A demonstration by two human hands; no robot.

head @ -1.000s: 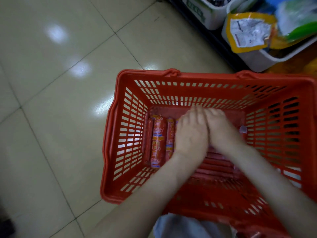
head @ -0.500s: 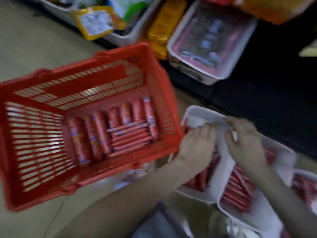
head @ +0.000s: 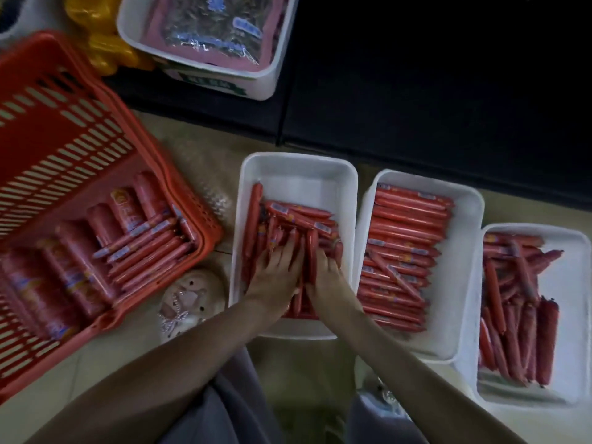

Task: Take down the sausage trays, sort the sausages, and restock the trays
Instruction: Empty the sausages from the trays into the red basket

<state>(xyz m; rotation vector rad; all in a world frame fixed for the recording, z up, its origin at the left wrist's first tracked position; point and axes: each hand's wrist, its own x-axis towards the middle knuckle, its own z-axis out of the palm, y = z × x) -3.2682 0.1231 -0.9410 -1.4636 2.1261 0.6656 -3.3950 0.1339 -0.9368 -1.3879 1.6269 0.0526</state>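
Left hand [head: 277,270] spread flat on sausages [head: 298,216] in tray [head: 301,168] beside red basket [head: 64,149]; right hand [head: 325,274] alongside, grip indeterminate.

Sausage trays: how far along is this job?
Done: three trays are down on the floor: left tray, middle tray, right tray. The red basket holds sausages in rows. In hand: left hand and right hand are on the loose pile in the left tray. Left: the right tray also looks jumbled, and none is back on the dark shelf.
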